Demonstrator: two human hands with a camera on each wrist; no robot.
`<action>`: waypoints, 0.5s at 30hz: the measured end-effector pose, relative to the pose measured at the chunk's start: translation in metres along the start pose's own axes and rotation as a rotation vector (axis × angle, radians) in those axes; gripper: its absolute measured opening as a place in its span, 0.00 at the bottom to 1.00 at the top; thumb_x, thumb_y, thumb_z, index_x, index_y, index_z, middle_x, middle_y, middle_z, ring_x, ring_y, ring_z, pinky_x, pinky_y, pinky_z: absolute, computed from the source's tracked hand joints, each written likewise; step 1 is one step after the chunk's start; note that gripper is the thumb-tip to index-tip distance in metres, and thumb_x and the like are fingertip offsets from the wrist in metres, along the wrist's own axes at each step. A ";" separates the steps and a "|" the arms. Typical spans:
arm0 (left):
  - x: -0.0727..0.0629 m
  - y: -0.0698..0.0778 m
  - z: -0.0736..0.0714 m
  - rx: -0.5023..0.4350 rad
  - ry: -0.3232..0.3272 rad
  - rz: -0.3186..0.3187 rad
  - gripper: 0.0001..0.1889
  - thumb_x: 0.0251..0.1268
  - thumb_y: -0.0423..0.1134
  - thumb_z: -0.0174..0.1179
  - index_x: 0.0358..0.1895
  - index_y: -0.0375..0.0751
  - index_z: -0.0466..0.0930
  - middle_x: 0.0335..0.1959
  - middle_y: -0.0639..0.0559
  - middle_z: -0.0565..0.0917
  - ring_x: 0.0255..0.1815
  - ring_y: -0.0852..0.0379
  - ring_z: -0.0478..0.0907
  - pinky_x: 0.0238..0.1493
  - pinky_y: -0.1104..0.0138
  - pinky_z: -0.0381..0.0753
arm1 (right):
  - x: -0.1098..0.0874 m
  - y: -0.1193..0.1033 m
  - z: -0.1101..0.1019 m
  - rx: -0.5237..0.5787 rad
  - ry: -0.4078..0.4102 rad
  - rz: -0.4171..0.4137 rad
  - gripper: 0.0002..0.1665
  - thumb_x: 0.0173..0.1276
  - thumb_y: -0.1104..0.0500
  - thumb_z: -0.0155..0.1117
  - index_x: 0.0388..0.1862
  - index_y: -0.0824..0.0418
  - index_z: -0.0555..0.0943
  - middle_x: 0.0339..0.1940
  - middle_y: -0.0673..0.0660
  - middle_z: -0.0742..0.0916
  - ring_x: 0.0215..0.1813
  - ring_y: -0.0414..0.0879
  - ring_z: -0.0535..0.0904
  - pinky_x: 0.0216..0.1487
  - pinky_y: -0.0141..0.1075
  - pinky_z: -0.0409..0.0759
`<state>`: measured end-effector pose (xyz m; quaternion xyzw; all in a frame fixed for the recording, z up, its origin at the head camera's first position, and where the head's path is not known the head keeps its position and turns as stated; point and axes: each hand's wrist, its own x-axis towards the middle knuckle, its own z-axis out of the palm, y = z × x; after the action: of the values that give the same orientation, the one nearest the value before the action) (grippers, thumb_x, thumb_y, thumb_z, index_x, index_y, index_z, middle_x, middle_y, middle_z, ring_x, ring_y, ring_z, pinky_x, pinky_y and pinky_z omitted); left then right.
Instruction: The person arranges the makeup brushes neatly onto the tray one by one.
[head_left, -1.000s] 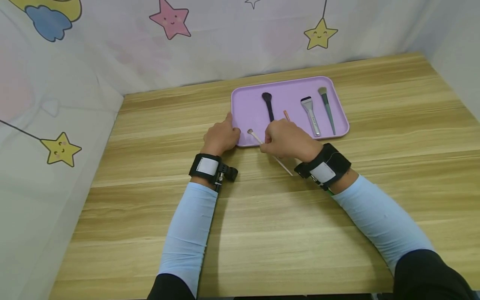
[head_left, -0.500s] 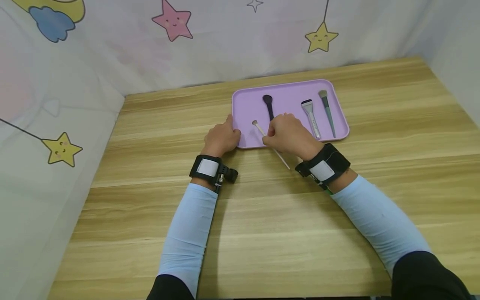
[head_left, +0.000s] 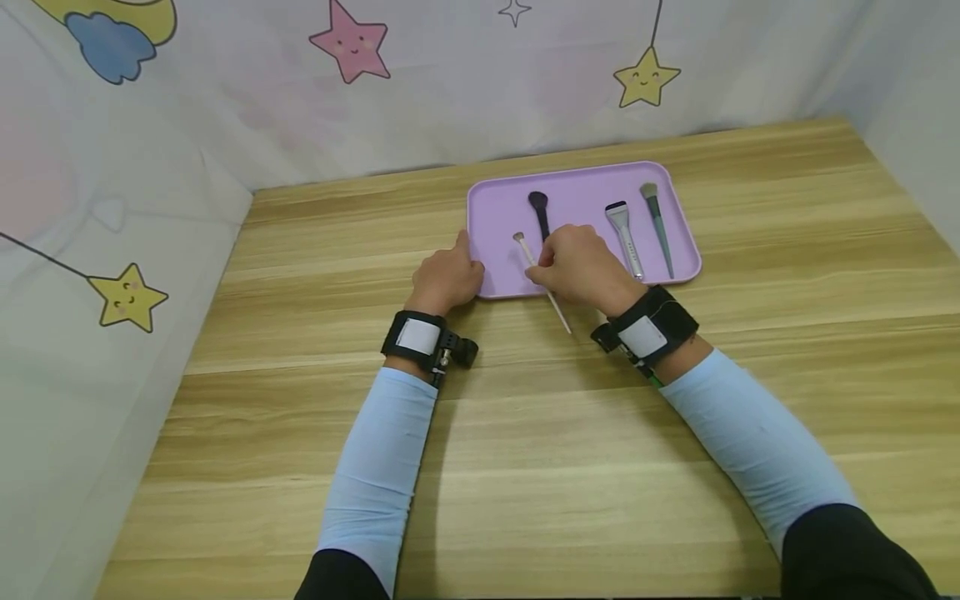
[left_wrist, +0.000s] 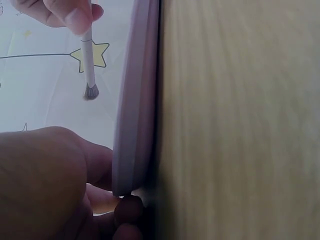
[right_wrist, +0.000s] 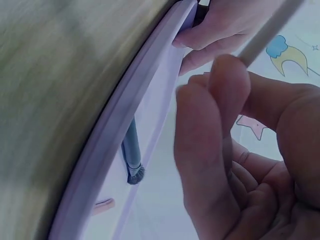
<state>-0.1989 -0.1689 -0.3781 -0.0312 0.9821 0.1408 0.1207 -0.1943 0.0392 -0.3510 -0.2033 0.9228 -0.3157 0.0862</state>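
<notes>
A thin white makeup brush (head_left: 559,313) with a small brown-grey tip slants over the front rim of the lilac tray (head_left: 495,225). My right hand (head_left: 581,265) pinches its handle between thumb and fingers; the left wrist view shows the brush (left_wrist: 88,62) held off the tray, bristles downward in that picture. At the tray's front left corner, my left hand (head_left: 447,275) grips the rim, thumb on the inner side and other fingers below. On the tray lie a black fluffy brush (head_left: 539,210), partly hidden by the right hand, a silver flat brush (head_left: 625,237) and a green brush (head_left: 657,227).
A wood-grain table (head_left: 525,467) carries the tray near its back edge. Behind hangs a white cloth (head_left: 465,92) printed with stars. Camera straps (head_left: 420,337) circle both wrists. In the right wrist view, a small pinkish piece (right_wrist: 104,206) shows on the tray.
The right hand has lifted slightly with the white brush, whose tip shifted right and away from me. An orange-tipped piece seen beyond that hand earlier is now hidden. The left hand stays put.
</notes>
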 end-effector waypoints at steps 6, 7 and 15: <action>-0.001 -0.002 0.000 0.000 -0.004 -0.005 0.36 0.77 0.47 0.41 0.83 0.41 0.44 0.66 0.34 0.75 0.56 0.38 0.78 0.50 0.48 0.77 | 0.004 0.003 0.001 0.061 -0.015 0.024 0.15 0.67 0.54 0.71 0.27 0.64 0.88 0.12 0.53 0.83 0.16 0.46 0.82 0.18 0.32 0.72; -0.002 -0.002 0.000 0.000 -0.004 -0.006 0.36 0.77 0.48 0.41 0.83 0.41 0.44 0.66 0.34 0.75 0.56 0.38 0.78 0.50 0.48 0.77 | 0.005 0.003 0.001 0.074 -0.018 0.031 0.15 0.67 0.54 0.71 0.28 0.65 0.88 0.12 0.53 0.83 0.17 0.47 0.82 0.18 0.32 0.72; -0.001 0.000 0.001 0.003 0.003 -0.007 0.36 0.77 0.48 0.42 0.83 0.41 0.45 0.64 0.34 0.77 0.48 0.41 0.78 0.46 0.49 0.78 | 0.009 0.004 0.000 0.088 -0.029 0.055 0.15 0.67 0.53 0.71 0.29 0.64 0.88 0.15 0.55 0.84 0.17 0.46 0.82 0.18 0.32 0.72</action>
<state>-0.1981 -0.1686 -0.3785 -0.0346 0.9824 0.1391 0.1200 -0.2037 0.0376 -0.3539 -0.1785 0.9118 -0.3507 0.1171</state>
